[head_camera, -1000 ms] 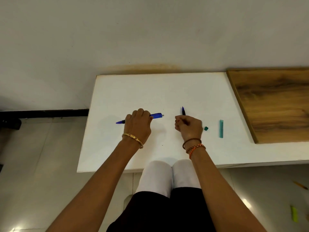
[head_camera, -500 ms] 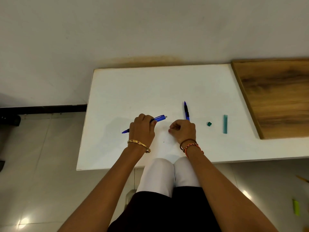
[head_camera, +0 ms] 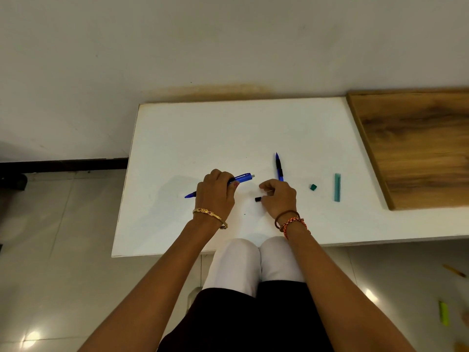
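My left hand [head_camera: 215, 196] grips a blue click pen [head_camera: 241, 178] that lies slanted on the white table [head_camera: 177, 138], tip to the left. My right hand [head_camera: 279, 199] is curled near it, and a small black piece [head_camera: 258, 199] sticks out at its thumb tip, pinched there. A second blue and black pen [head_camera: 279, 165] lies on the table just beyond the right hand, pointing away from me. A few centimetres separate the two hands.
A small green cap [head_camera: 313, 187] and a teal stick [head_camera: 337, 187] lie right of my right hand. A wooden board [head_camera: 418, 148] covers the table's right end. The wall runs behind the table. My knees [head_camera: 256, 260] are at the front edge.
My right hand let go of the blue and black pen, which now lies on the table, and drew back toward me. The small black piece now shows at its thumb. The left hand still holds its pen.
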